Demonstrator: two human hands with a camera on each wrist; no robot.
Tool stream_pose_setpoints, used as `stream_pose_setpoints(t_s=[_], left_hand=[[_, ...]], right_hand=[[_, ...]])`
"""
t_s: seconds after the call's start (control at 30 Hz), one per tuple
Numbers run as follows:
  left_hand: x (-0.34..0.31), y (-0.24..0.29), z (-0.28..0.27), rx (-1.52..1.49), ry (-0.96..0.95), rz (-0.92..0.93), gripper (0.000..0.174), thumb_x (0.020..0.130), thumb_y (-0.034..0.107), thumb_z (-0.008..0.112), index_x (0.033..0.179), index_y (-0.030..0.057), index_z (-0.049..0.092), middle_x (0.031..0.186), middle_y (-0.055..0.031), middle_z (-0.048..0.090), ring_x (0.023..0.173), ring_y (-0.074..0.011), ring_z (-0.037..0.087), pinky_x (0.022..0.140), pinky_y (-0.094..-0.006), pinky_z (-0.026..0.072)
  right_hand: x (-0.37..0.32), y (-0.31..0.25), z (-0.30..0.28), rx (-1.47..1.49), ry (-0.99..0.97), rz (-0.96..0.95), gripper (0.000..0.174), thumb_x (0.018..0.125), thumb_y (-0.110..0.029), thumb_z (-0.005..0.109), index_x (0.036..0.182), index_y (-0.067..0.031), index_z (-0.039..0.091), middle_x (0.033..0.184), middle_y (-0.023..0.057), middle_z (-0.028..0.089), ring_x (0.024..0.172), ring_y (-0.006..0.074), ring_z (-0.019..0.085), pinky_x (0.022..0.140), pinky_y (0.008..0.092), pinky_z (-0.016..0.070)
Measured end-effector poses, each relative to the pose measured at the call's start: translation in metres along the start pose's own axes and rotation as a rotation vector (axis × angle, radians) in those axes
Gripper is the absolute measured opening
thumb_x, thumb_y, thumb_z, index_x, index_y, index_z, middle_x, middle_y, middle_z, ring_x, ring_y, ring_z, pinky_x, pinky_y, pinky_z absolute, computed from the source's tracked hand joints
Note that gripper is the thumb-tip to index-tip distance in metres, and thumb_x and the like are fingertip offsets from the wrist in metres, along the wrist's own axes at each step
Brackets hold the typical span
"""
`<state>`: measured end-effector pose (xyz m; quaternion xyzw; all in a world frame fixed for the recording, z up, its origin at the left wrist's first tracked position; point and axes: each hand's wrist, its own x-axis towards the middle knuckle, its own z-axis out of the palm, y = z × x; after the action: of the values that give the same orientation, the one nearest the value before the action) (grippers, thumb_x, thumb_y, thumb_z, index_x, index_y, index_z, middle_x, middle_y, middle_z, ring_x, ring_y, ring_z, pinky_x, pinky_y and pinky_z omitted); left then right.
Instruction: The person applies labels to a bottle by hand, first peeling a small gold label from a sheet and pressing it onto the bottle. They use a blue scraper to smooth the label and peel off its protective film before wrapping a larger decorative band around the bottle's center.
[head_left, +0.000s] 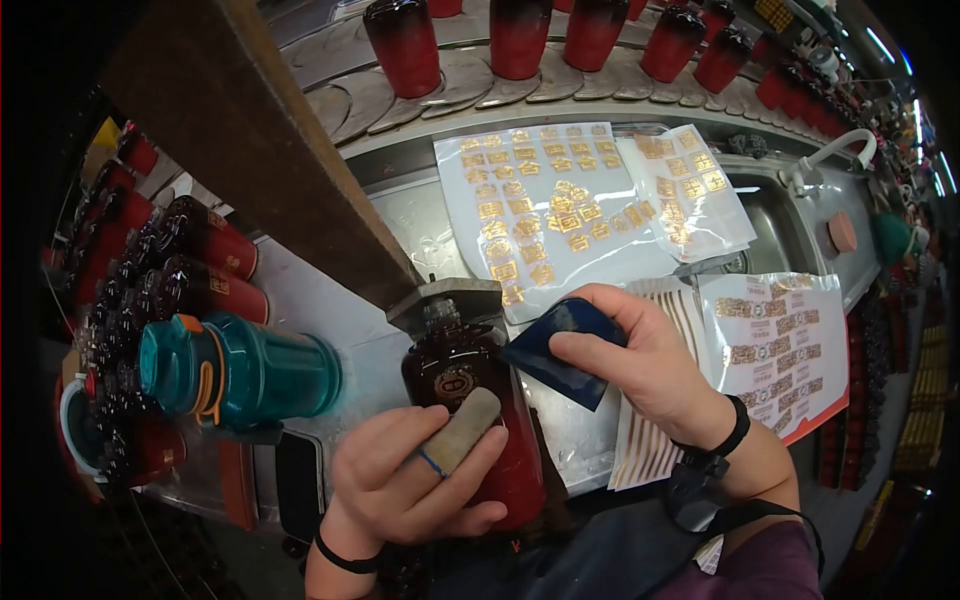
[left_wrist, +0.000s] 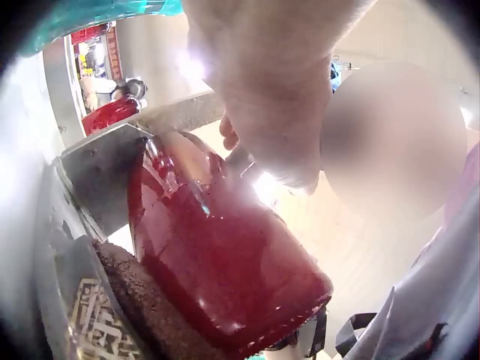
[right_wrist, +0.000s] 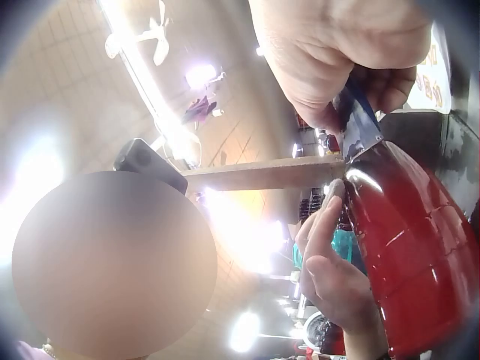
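A glossy bottle [head_left: 515,480], red below and nearly black at the shoulder, carries a round gold emblem [head_left: 455,384]. Between thumb and fingers my right hand [head_left: 655,365] pinches a flat dark blue scraper [head_left: 570,350], whose edge lies right at the bottle's shoulder. My left hand [head_left: 400,475] is over the bottle's near side, fingers extended. One of its fingers wears a tan finger sleeve [head_left: 465,430] with a blue edge, close below the emblem. In the right wrist view the scraper [right_wrist: 360,127] meets the red bottle [right_wrist: 412,255] near its top.
A brown beam [head_left: 280,130] slants down to a metal bracket [head_left: 450,297] at the bottle's neck. Gold decal sheets [head_left: 640,200] and a printed sheet [head_left: 780,345] lie behind and right. A teal flask [head_left: 270,368] lies left. Red bottles [head_left: 405,55] line a conveyor behind; a sink [head_left: 775,225] is right.
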<state>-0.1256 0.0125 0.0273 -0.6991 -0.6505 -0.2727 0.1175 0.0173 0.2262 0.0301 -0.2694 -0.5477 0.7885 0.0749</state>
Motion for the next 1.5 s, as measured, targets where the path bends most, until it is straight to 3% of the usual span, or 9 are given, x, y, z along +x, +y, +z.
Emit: stream_pose_setpoints(t_s=[0.17,0.6,0.7,0.8,0.93,1.13,1.3,1.43,1.5], left_hand=[[-0.01,0.001,0.005,0.016,-0.011,0.004,0.045,0.093,0.054,0.056,0.105,0.016,0.077,0.107,-0.0015,0.072,0.109,-0.0248,0.057,0.078,-0.0386,0.0534],[0.003,0.003,0.006,0.007,-0.05,-0.171,0.053,0.087,0.056,0.066,0.12,0.0153,0.072,0.121,-0.0054,0.068,0.117,-0.0269,0.056,0.088,-0.0426,0.0538],[-0.011,0.003,0.011,-0.042,-0.085,-0.234,0.072,0.082,0.06,0.071,0.133,0.0097,0.063,0.133,-0.0149,0.062,0.126,-0.0357,0.052,0.098,-0.0475,0.0497],[-0.028,-0.002,0.015,-0.306,-0.136,-0.348,0.137,0.06,0.067,0.085,0.157,-0.001,0.015,0.153,-0.0388,0.027,0.139,-0.0579,0.031,0.114,-0.0558,0.0323],[-0.059,0.01,0.026,-0.603,-0.258,-0.504,0.158,0.054,0.065,0.09,0.155,-0.0055,-0.008,0.148,-0.0437,0.027,0.137,-0.0575,0.034,0.112,-0.0547,0.0342],[-0.068,0.024,0.044,-0.562,-0.063,-0.433,0.157,0.055,0.061,0.092,0.153,-0.0105,-0.006,0.136,-0.0374,0.044,0.11,-0.0498,0.059,0.093,-0.0518,0.051],[-0.072,0.026,0.048,-0.653,-0.014,-0.503,0.154,0.053,0.061,0.092,0.154,-0.0097,0.0,0.143,-0.0389,0.037,0.116,-0.0511,0.057,0.092,-0.0512,0.0527],[-0.074,0.026,0.041,-0.591,0.013,-0.495,0.149,0.051,0.059,0.092,0.155,-0.0064,0.008,0.153,-0.0406,0.025,0.131,-0.0536,0.046,0.102,-0.0487,0.0487],[-0.071,0.022,0.032,-0.608,0.007,-0.497,0.145,0.052,0.058,0.092,0.155,-0.0068,0.014,0.153,-0.0403,0.025,0.131,-0.0537,0.045,0.104,-0.0477,0.0473]], right_hand=[[-0.002,0.0,-0.001,-0.006,0.015,0.016,0.018,0.094,-0.012,0.069,0.108,-0.002,0.066,0.09,-0.0019,0.068,0.078,0.0016,0.06,0.069,0.0177,0.0484],[-0.003,0.003,-0.002,-0.023,0.027,0.009,0.019,0.093,-0.01,0.07,0.11,-0.001,0.067,0.091,-0.0015,0.069,0.079,0.0023,0.062,0.069,0.0183,0.0494],[-0.004,0.0,0.0,-0.044,0.047,-0.002,0.021,0.093,-0.01,0.071,0.111,-0.001,0.067,0.093,-0.0015,0.069,0.08,0.0025,0.062,0.069,0.0185,0.0494],[-0.008,-0.006,0.005,-0.168,-0.007,-0.058,0.024,0.091,-0.011,0.073,0.112,-0.0013,0.067,0.094,-0.0012,0.069,0.08,0.0025,0.061,0.07,0.0182,0.049],[-0.008,-0.024,0.021,-0.69,-0.294,-0.377,0.027,0.085,-0.012,0.077,0.109,-0.0029,0.069,0.093,0.0079,0.069,0.084,0.0181,0.067,0.074,0.0292,0.0514],[0.009,-0.043,0.036,-1.031,-0.173,-0.687,0.026,0.079,-0.007,0.076,0.104,-0.0049,0.072,0.091,0.0082,0.069,0.08,0.0222,0.065,0.074,0.0321,0.0499],[-0.032,-0.02,0.064,-1.302,-0.527,-1.168,0.023,0.073,-0.012,0.069,0.095,-0.0064,0.071,0.091,0.0039,0.062,0.088,0.0231,0.061,0.076,0.036,0.0498],[-0.008,-0.056,0.068,-1.303,-0.499,-0.709,0.03,0.072,-0.012,0.071,0.102,-0.0062,0.072,0.09,0.0037,0.063,0.086,0.0227,0.059,0.07,0.0383,0.0473],[0.002,-0.062,0.071,-1.385,-0.275,-0.753,0.029,0.07,-0.012,0.08,0.099,-0.0122,0.077,0.091,-0.0015,0.07,0.08,0.0138,0.061,0.07,0.0317,0.0458]])
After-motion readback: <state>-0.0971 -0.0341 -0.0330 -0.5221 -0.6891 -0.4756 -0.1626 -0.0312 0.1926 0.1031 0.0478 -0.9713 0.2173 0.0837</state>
